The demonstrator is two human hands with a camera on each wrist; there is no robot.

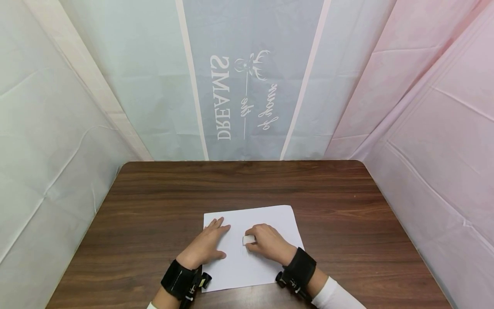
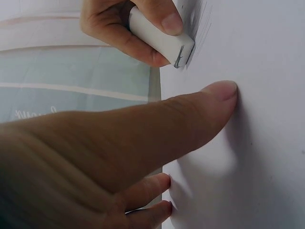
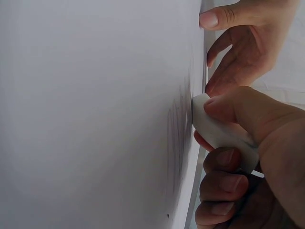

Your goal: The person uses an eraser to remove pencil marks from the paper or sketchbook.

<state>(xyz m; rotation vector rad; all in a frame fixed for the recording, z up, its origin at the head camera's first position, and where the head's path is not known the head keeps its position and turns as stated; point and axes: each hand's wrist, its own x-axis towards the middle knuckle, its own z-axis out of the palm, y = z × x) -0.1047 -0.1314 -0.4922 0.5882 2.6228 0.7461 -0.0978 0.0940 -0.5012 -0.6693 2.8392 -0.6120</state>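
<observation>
Near the bottom of the head view, a black band wraps each wrist. Just beyond, the left hand lies spread on the paper, lower centre, while the right hand pinches a white eraser by its sides, one end against the sheet near grey marks. The eraser looks light, firm yet slightly yielding, best held along its sides; the thin paper could crease. Farther off, the brown table meets a printed curtain at the top

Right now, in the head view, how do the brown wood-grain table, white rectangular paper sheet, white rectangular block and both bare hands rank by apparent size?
1. Brown wood-grain table
2. White rectangular paper sheet
3. Bare left hand and bare right hand: too alike to rank
4. White rectangular block, partly covered
</observation>
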